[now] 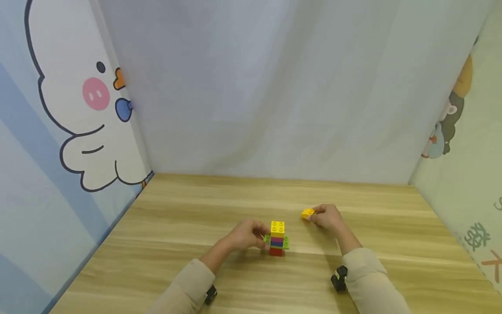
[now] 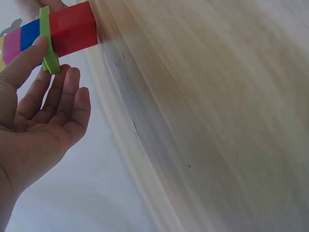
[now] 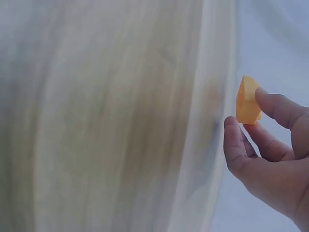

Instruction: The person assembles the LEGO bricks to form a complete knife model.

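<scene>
A small tower of toy building bricks (image 1: 276, 241) stands on the table, yellow on top, then magenta and blue, a green plate (image 2: 47, 41) jutting out at the sides, and a red brick (image 2: 73, 28) at the bottom. The left hand (image 1: 246, 235) is at the tower's left side, its thumb and a finger pinching the green plate's end; the other fingers are loosely bent. To the right and farther back, the right hand (image 1: 327, 216) pinches a yellow sloped brick (image 3: 248, 100) between thumb and fingers, apart from the tower. One stud side shows from above.
The wood-grain table (image 1: 188, 209) runs back to a pale grey curtain (image 1: 266, 96). Panels with cartoon figures stand at the left (image 1: 78, 87) and right. Black wrist devices (image 1: 339, 279) sit below both beige sleeves (image 1: 364, 266).
</scene>
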### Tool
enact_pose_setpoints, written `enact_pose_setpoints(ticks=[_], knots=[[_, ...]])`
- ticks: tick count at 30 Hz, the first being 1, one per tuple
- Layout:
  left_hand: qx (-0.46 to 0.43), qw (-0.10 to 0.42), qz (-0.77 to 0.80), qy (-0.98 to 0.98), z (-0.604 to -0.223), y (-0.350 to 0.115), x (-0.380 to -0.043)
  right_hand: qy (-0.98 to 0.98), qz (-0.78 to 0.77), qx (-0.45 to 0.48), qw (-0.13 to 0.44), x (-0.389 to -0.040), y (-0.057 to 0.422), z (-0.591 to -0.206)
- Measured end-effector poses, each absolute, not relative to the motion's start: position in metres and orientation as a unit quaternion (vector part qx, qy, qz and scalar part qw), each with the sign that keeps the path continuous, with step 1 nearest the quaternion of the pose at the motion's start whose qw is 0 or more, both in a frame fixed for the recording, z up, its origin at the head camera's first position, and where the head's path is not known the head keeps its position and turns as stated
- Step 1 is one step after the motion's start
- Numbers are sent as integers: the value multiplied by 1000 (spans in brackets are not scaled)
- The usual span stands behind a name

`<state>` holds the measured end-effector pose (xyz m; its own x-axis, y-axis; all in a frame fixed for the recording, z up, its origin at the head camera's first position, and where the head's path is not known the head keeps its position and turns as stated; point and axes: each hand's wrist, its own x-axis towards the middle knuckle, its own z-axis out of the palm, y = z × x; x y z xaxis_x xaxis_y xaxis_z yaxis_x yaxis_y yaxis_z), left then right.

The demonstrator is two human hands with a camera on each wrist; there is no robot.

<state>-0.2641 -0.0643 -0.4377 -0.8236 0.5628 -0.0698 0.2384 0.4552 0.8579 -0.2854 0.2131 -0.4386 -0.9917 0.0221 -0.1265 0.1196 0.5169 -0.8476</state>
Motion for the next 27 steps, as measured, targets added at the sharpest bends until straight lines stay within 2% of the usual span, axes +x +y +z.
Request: enact_pose_setpoints(ticks=[16,27], knots=[[233,167,456,843,-437,-62,-269,864,-501,-40,44,-275,214,-431],[230,165,451,847,-441,-61,-270,832,-548,-58,59,-268,214,-434]])
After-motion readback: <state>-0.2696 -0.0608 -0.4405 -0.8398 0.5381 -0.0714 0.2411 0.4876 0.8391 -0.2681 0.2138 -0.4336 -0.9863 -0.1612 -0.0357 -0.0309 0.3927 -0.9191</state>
